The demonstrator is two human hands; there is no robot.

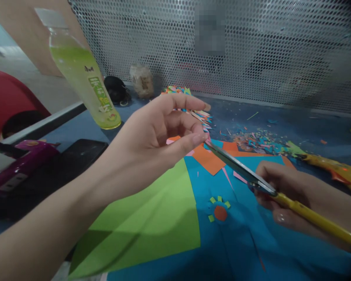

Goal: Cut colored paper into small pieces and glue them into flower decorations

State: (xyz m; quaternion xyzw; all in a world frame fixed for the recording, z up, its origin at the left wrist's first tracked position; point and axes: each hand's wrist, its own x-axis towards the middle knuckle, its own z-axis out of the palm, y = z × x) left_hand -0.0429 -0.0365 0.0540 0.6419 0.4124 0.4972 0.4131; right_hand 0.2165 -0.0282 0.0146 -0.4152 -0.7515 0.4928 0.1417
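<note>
Thumb and finger of my left hand [160,134] pinch a small pink paper piece [208,136], mostly hidden by the fingertips. My right hand [304,195] is closed round yellow-handled scissors [240,168], whose blade tips meet the pink piece. Below them lies a blue paper sheet [175,265], bearing an orange paper circle [220,213] with several small green squares partly around it. A light green sheet [152,222] covers the blue one's left part. Orange paper pieces [212,162] and thin pink slivers lie at the blue sheet's far side.
Paper scraps [260,141] are strewn along the back. A yellow glue gun [333,166] lies at right. At left stand a drink bottle [84,78], a dark phone-like slab [84,150] and a purple power strip [23,160]. Behind rises a perforated metal panel [163,35].
</note>
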